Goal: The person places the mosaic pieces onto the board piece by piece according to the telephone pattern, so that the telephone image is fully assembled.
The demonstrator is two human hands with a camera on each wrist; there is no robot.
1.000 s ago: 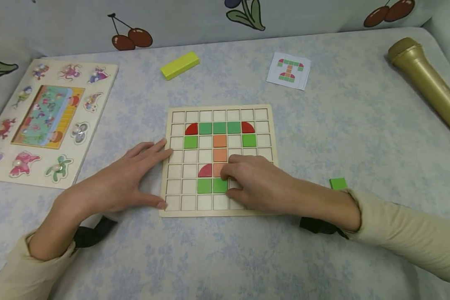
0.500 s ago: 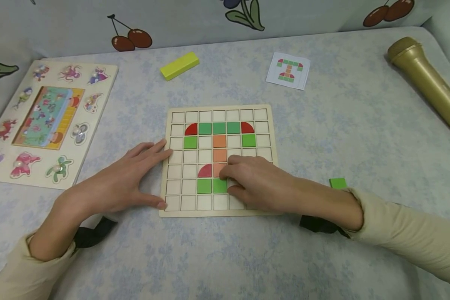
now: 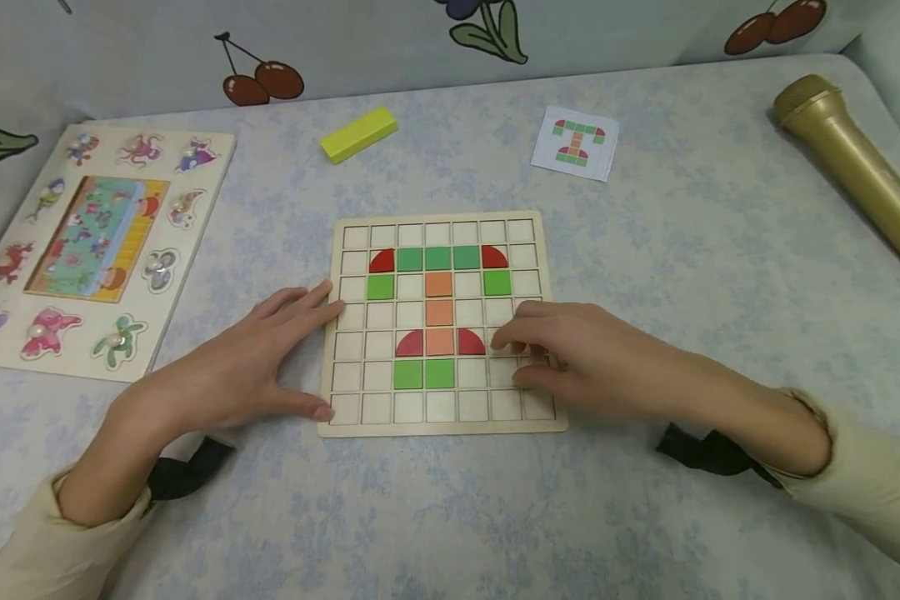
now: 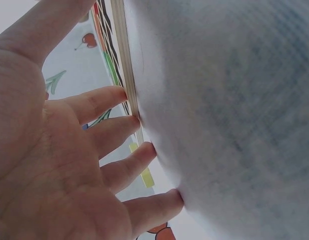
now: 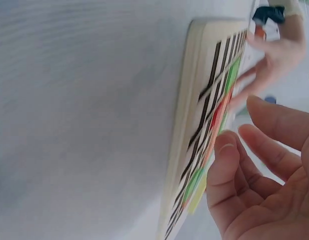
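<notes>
A wooden grid board (image 3: 553, 423) lies in the middle of the table with coloured tiles set in its cells. My left hand (image 3: 228, 367) spreads its fingers and thumb along the board's left edge; in the left wrist view the fingertips (image 4: 132, 122) meet that edge and the cloth. Over the right part of the grid, my right hand (image 3: 592, 354) has bent fingers with nothing between them. Just left of its fingertips, a red quarter-circle tile (image 3: 470, 342) sits in a cell beside an orange tile (image 3: 439, 342). Two green tiles (image 3: 439, 374) fill cells in the row below.
A pattern card (image 3: 574, 143) and a yellow block (image 3: 358, 135) lie behind the board. To the left is a knobbed animal puzzle (image 3: 187, 287). A gold microphone (image 3: 855, 167) lies at the far right.
My right hand has let go of the red quarter-circle tile, now visible in its cell, and moved right. A loose green tile on the right is now hidden behind the arm. My left hand stays put.
</notes>
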